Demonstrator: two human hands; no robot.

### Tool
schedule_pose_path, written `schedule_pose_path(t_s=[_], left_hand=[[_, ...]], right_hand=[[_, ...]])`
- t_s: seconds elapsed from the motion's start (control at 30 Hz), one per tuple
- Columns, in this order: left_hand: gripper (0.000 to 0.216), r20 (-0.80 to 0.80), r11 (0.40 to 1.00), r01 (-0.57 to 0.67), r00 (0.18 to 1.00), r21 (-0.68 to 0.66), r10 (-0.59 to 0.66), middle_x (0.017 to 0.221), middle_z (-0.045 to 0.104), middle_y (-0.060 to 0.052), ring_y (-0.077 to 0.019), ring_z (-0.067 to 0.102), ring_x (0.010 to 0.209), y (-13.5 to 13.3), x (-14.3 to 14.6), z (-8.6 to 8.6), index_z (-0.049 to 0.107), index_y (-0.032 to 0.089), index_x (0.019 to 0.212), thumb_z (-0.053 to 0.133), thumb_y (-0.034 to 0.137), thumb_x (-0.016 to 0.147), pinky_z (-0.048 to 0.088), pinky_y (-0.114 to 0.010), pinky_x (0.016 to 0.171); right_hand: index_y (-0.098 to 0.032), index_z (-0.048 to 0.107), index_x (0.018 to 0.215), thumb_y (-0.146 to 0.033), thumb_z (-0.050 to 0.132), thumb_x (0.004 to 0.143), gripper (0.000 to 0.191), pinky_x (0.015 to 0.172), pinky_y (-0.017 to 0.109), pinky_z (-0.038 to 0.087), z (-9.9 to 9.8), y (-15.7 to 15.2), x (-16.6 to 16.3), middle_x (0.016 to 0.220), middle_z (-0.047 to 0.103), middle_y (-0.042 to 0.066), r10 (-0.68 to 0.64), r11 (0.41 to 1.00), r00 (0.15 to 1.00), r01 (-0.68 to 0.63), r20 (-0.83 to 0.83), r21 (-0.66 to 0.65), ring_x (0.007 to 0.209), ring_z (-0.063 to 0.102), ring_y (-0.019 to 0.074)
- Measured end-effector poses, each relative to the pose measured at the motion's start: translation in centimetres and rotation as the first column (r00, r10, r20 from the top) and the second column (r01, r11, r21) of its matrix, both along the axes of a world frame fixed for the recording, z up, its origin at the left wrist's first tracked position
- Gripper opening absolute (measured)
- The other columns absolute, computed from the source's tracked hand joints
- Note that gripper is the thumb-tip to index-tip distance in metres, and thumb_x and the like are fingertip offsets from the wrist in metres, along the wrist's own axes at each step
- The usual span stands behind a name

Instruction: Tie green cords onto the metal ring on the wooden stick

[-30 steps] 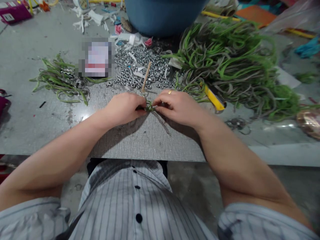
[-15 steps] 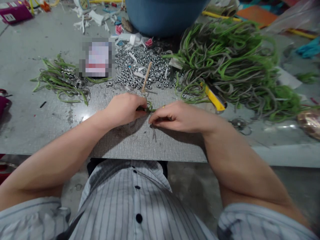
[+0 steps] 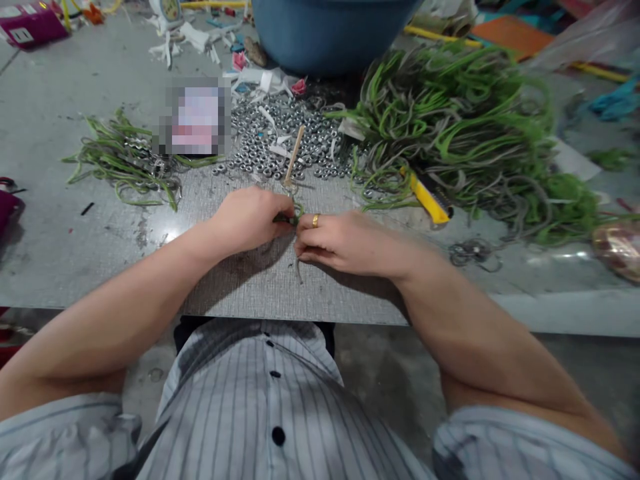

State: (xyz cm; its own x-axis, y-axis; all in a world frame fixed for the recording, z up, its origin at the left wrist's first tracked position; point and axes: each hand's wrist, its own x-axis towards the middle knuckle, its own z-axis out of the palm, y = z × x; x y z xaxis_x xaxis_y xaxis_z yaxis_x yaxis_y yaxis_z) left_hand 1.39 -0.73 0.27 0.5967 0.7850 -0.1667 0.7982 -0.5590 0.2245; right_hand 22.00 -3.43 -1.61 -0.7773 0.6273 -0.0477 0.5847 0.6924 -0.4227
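Close together near the table's front edge, my two hands meet over a short green-and-grey cord [image 3: 299, 210]. My left hand [image 3: 253, 217] is closed, thumb and fingers pinching the cord. Beside it, my right hand [image 3: 333, 241], with a gold ring on one finger, has its fingers pressed together at the same cord. A grey cord end [image 3: 299, 272] hangs out below the right fingertips. Most of the cord is hidden by the fingers. Just beyond the hands, a thin wooden stick [image 3: 294, 155] leans among many small metal nuts or rings [image 3: 260, 150].
A large heap of green and grey cords [image 3: 460, 127] lies at the right, with a yellow cutter [image 3: 427, 197] at its near edge. A smaller cord bundle [image 3: 125, 160] is at the left. The blue tub [image 3: 335, 33] stands behind the metal pieces, near white scraps [image 3: 195, 37].
My right hand has turned and shifted slightly down and left, its fingers closing nearer the left hand. The left hand has hardly moved.
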Motion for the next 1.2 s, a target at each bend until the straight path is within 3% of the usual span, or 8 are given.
schedule_pose_path(t_s=[0.1, 0.2, 0.3, 0.5, 0.77, 0.93, 1.2], left_hand=[[0.028, -0.008, 1.0, 0.004, 1.0, -0.002, -0.004, 0.091, 0.078, -0.007, -0.0219, 0.07, 0.085, 0.2, 0.1, -0.1, 0.078, 0.022, 0.114, 0.06, 0.031, 0.095, 0.043, -0.027, 0.069], [0.026, -0.039, 1.0, -0.005, 0.999, 0.011, 0.005, 0.085, 0.076, -0.007, -0.0223, 0.069, 0.08, 0.3, 0.2, -0.2, 0.079, 0.02, 0.109, 0.062, 0.035, 0.095, 0.041, -0.028, 0.065], [0.026, -0.04, 1.0, -0.021, 0.999, 0.015, 0.021, 0.081, 0.075, -0.008, -0.0236, 0.07, 0.078, 0.4, 0.2, -0.2, 0.08, 0.02, 0.106, 0.063, 0.036, 0.095, 0.042, -0.029, 0.065], [0.027, 0.023, 1.0, 0.002, 1.0, 0.004, -0.002, 0.084, 0.078, -0.005, -0.0239, 0.072, 0.085, 0.5, 0.0, -0.4, 0.082, 0.026, 0.108, 0.061, 0.032, 0.091, 0.047, -0.029, 0.07], [0.027, 0.071, 0.998, -0.058, 0.996, -0.036, 0.06, 0.09, 0.08, -0.002, -0.0237, 0.073, 0.088, 0.8, 0.0, -0.5, 0.083, 0.031, 0.109, 0.065, 0.033, 0.089, 0.05, -0.03, 0.075], [0.027, 0.111, 0.999, -0.042, 0.993, -0.028, 0.045, 0.086, 0.08, 0.0, -0.0209, 0.072, 0.085, 0.9, -0.2, -0.7, 0.083, 0.032, 0.106, 0.063, 0.034, 0.089, 0.049, -0.027, 0.072], [0.025, 0.122, 0.999, -0.041, 0.992, -0.024, 0.043, 0.08, 0.078, 0.0, -0.0194, 0.07, 0.078, 1.0, -0.2, -0.8, 0.083, 0.032, 0.103, 0.062, 0.034, 0.088, 0.045, -0.026, 0.066]], right_hand=[[-0.02, 0.067, 0.088, -0.023, 0.056, 0.093, 0.013, 0.072, 0.03, 0.042, -0.6, 0.1, -0.1, 0.093, 0.071, 0.006, -0.114, 0.992, 0.963, 0.124, -0.243, 0.025, 0.081, 0.063, 0.0186], [-0.021, 0.065, 0.09, -0.029, 0.055, 0.094, 0.013, 0.069, 0.03, 0.042, -1.4, 0.6, -0.2, 0.084, 0.069, 0.003, -0.314, 0.94, 0.842, 0.341, -0.438, -0.018, 0.071, 0.059, 0.0164], [-0.021, 0.065, 0.089, -0.033, 0.058, 0.092, 0.015, 0.063, 0.03, 0.039, -2.2, 0.9, -0.6, 0.076, 0.067, 0.001, -0.411, 0.898, 0.785, 0.435, -0.463, -0.061, 0.062, 0.052, 0.0145], [-0.02, 0.068, 0.088, -0.03, 0.058, 0.088, 0.014, 0.068, 0.031, 0.043, -2.7, 1.0, -1.4, 0.082, 0.073, 0.003, -0.482, 0.86, 0.779, 0.509, -0.401, -0.047, 0.066, 0.057, 0.0161], [-0.022, 0.075, 0.093, -0.024, 0.054, 0.091, 0.022, 0.076, 0.035, 0.046, -3.4, 1.1, -1.5, 0.095, 0.078, 0.008, -0.445, 0.858, 0.84, 0.499, -0.311, 0.122, 0.087, 0.068, 0.0233], [-0.02, 0.077, 0.098, -0.026, 0.051, 0.093, 0.027, 0.08, 0.038, 0.048, -3.1, 1.0, -1.1, 0.105, 0.076, 0.011, -0.395, 0.889, 0.889, 0.433, -0.231, 0.146, 0.093, 0.068, 0.0261], [-0.022, 0.068, 0.087, -0.026, 0.057, 0.085, 0.012, 0.094, 0.046, 0.045, -3.1, 1.7, -0.6, 0.111, 0.073, 0.012, -0.287, 0.92, 0.93, 0.334, -0.227, 0.203, 0.105, 0.065, 0.0292]])
